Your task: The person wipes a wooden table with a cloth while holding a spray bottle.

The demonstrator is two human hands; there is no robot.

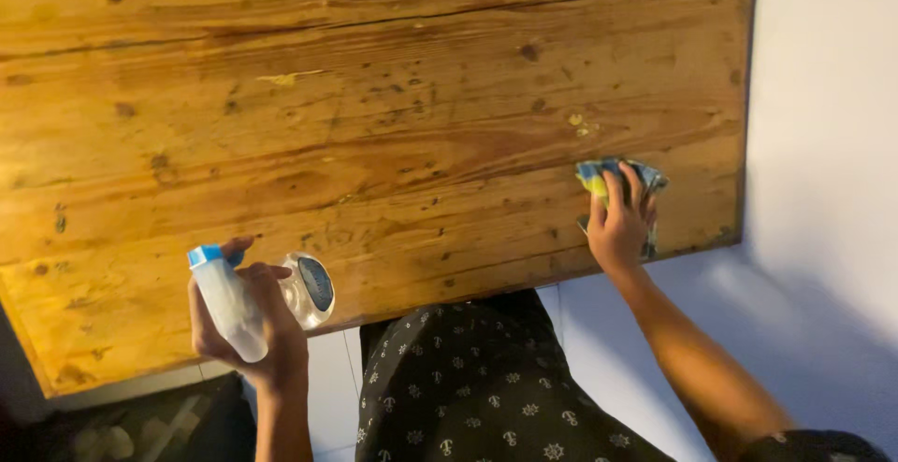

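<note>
My left hand (262, 326) grips a pale translucent bottle (229, 305) with a blue cap, held above the near edge of a wooden table (374, 125). A second clear rounded container with a dark face (309, 289) sits against the same hand. My right hand (619, 223) presses a crumpled blue, yellow and white cloth (617, 181) flat on the table's near right corner.
The table top is worn, knotted yellow-brown wood with small pale spots (582, 125) just beyond the cloth. A white wall (823, 144) runs along its right edge. My dark patterned clothing (468, 387) is below the near edge.
</note>
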